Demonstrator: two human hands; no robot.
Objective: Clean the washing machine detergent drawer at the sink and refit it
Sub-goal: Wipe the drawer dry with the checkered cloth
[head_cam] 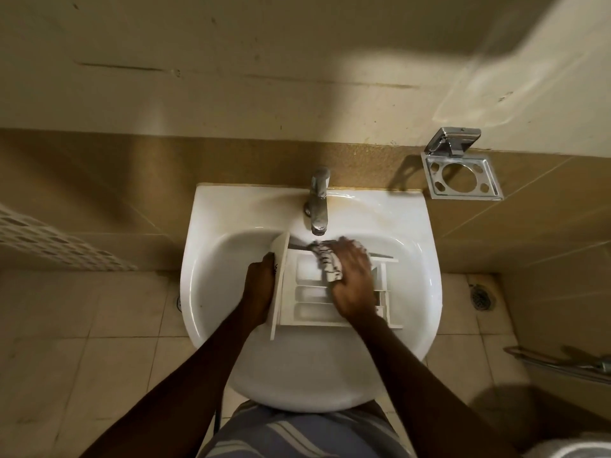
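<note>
A white detergent drawer [309, 294] with several compartments lies across the bowl of the white sink [211, 259], its front panel at the left. My left hand [261, 285] grips that front panel. My right hand [352, 279] presses a patterned white-and-dark cloth [329, 264] down into the drawer's upper compartments. The hand covers much of the drawer's middle. The chrome tap [318, 201] stands just beyond the drawer; I cannot tell whether water runs.
A chrome wall holder [461, 171] hangs to the right of the sink. A white perforated basket [49, 241] is at the left edge. A floor drain [482, 296] and a metal rail [558, 361] lie to the right on the tiled floor.
</note>
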